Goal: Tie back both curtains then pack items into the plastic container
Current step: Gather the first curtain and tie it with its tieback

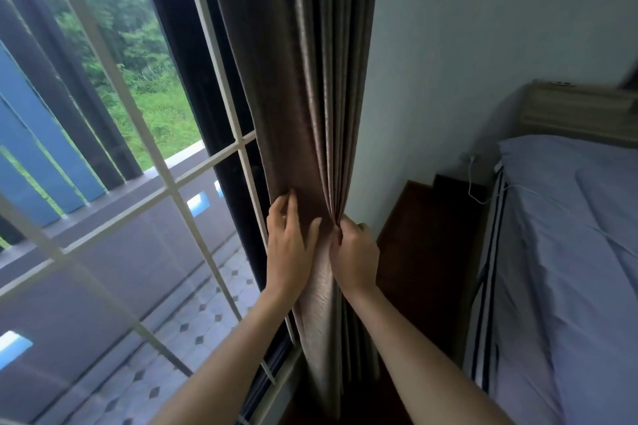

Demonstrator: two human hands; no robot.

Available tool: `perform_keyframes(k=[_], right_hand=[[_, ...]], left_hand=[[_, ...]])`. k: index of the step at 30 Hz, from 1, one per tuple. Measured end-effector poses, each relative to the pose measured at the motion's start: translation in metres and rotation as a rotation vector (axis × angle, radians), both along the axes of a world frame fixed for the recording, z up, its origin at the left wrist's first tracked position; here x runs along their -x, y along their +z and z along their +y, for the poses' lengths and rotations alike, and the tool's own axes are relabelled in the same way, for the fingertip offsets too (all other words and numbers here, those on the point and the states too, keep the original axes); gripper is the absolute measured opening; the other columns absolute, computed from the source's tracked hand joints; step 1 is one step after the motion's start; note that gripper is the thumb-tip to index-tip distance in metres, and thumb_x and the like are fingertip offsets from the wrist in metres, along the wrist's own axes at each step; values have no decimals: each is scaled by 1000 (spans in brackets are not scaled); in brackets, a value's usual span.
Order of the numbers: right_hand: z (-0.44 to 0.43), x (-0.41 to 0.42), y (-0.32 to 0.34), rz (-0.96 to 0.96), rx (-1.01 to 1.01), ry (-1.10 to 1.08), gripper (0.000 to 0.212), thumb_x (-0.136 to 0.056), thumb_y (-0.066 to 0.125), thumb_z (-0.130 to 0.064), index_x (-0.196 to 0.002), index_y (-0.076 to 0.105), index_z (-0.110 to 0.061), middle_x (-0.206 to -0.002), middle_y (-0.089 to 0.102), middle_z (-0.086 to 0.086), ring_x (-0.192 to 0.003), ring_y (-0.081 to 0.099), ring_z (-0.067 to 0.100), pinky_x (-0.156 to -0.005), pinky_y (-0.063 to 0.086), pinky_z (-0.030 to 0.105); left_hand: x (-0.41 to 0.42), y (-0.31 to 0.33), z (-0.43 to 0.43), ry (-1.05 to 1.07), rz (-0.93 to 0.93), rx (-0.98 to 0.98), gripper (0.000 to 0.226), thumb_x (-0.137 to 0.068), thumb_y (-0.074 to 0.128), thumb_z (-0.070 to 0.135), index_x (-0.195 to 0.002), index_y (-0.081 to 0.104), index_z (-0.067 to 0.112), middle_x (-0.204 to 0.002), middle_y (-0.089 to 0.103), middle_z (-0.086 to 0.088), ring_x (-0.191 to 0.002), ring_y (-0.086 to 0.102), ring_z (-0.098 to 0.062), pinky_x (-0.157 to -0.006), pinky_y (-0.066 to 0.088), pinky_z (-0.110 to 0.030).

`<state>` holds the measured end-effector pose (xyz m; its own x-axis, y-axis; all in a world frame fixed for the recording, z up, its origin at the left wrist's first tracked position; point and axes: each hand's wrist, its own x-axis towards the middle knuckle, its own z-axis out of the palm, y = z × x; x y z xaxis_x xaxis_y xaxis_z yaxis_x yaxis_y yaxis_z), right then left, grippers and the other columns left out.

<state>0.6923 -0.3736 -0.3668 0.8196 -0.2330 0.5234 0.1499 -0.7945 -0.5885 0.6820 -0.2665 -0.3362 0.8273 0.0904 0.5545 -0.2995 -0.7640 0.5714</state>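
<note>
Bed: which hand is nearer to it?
Right. The right hand pinches the gathered folds of the curtain on the side toward the bed; the left hand rests on the curtain nearer the window, farther from the bed.

A white-barred window shows daylit greenery; pale wall, dark nightstand, blue-sheeted bed.

curtain btwn window, bed

Both bare forearms are stretched from the lower edge of the frame to its centre, where the left hand is laid, fingers spread and loosely bent, against the curtain, and the right hand, just beside it, is curled round the gathered folds.
</note>
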Motion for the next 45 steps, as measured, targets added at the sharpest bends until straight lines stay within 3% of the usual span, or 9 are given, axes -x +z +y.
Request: perform_keyframes(k=[6, 12, 20, 25, 29, 31, 34, 40, 45], right_hand=[[-2, 1, -5, 88, -263, 107, 19, -97, 52, -23, -102, 68, -15, -78, 65, -2, -73, 59, 11, -63, 46, 26], [-23, 10, 8, 310, -799, 499, 19, -99, 52, -27, -113, 65, -26, -104, 71, -11, -99, 65, 0, -85, 49, 16], [-25, -11, 5, 455, -1266, 486, 15, -87, 71, -17, -86, 56, -16, -98, 72, 21, -96, 69, 37, -94, 52, 46], [-18, -28, 13, 290, -845, 343, 18, -76, 80, -18, -73, 64, -11, -92, 70, 10, -84, 68, 19, -82, 56, 38], [-18, -38, 15, 269, -621, 395, 18, -75, 81, -24, -73, 65, -15, -153, 29, -11, -127, 37, -6, -98, 37, 21], [-19, -38, 11, 299, -677, 481, 19, -76, 81, -22, -72, 63, -15, -124, 62, -5, -117, 58, 11, -90, 46, 29], [-10, -36, 9, 292, -709, 483, 19, -77, 79, -22, -74, 61, -16, -78, 69, -1, -77, 67, 14, -74, 52, 35], [9, -22, -2, 262, -871, 407, 34, -83, 73, -27, -88, 42, -38, -87, 70, 7, -79, 69, 15, -71, 54, 26], [14, -15, -3, 222, -892, 463, 14, -88, 68, -24, -99, 66, -16, -83, 72, -9, -79, 68, 0, -73, 51, 15]], left_hand=[[-9, 4, -6, 8, 135, 128, 83, -88, 63, 44, -151, 20, 11, -146, 27, -9, -136, 27, -19, -104, 20, -16], [-24, 5, -2, -173, 187, 151, 94, -78, 72, 44, -151, 23, 11, -141, 32, -5, -133, 32, -14, -110, 25, -19], [-36, 15, -6, -146, 194, 244, 72, -77, 78, 35, -136, 47, 9, -123, 47, 3, -110, 49, -8, -92, 40, -17], [-44, 19, 7, -216, 240, 256, 12, -84, 72, 21, -89, 65, 13, -80, 68, 6, -76, 65, -8, -66, 50, -17], [-52, 25, 25, -292, 346, 231, 13, -87, 69, 20, -95, 68, 9, -87, 72, 5, -80, 67, -4, -71, 52, -15], [-54, 26, 33, -327, 399, 217, 16, -87, 69, 20, -99, 70, 10, -89, 73, 6, -82, 68, -2, -73, 53, -17], [-53, 26, 38, -303, 426, 237, 16, -85, 71, 22, -98, 70, 12, -88, 74, 6, -82, 69, -5, -72, 52, -18], [-33, 20, 24, -77, 327, 342, 34, -84, 72, 28, -109, 53, 16, -99, 59, 6, -82, 58, 0, -65, 45, -9], [-36, 17, 25, -196, 364, 244, 16, -92, 62, 23, -106, 64, 16, -116, 48, 8, -95, 49, 1, -86, 40, -8]])
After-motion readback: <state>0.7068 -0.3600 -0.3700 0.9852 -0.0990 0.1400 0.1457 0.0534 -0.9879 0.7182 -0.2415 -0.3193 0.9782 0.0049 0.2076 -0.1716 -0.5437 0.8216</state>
